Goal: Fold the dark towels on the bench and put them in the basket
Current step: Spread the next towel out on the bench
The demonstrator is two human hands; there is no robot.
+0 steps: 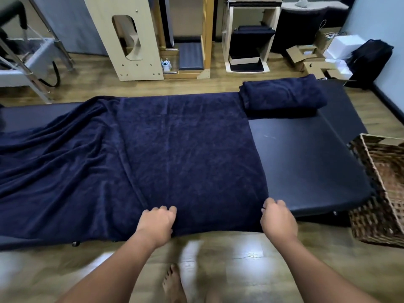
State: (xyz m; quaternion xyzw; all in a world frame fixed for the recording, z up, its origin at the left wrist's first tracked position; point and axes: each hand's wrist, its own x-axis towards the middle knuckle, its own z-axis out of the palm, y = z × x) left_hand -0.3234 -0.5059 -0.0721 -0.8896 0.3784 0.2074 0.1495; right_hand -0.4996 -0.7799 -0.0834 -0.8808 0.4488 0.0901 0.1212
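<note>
Head view, only one available.

Risks:
- The spread towel point(179, 154) is held only along its near hem. If that hem is lifted unevenly, a skewed fold is likely, since the left part of the cloth is bunched in ridges toward the table's point(306, 158) left end.
- The bunched part may drag when the hem is carried toward the far edge, and cloth could slide off the near edge onto the floor point(229, 259).
- The folded towel point(282, 95) sits at the far edge near the far right corner, touching the spread one; it could be nudged if the fold is thrown too far.
- The basket point(380, 193) stands on the floor off the table's right end and appears to hold nothing yet.

Positions:
- Left hand point(158, 219): fingers curled, knuckles up, apparently clamped on the hem at the near edge, mid-table. The pinch itself is hidden under the knuckles.
- Right hand point(276, 216): fingers curled over the towel's near right corner, at the near edge where bare table begins.
- The towel lies directly ahead of both hands, covering the table from near to far edge.
</note>
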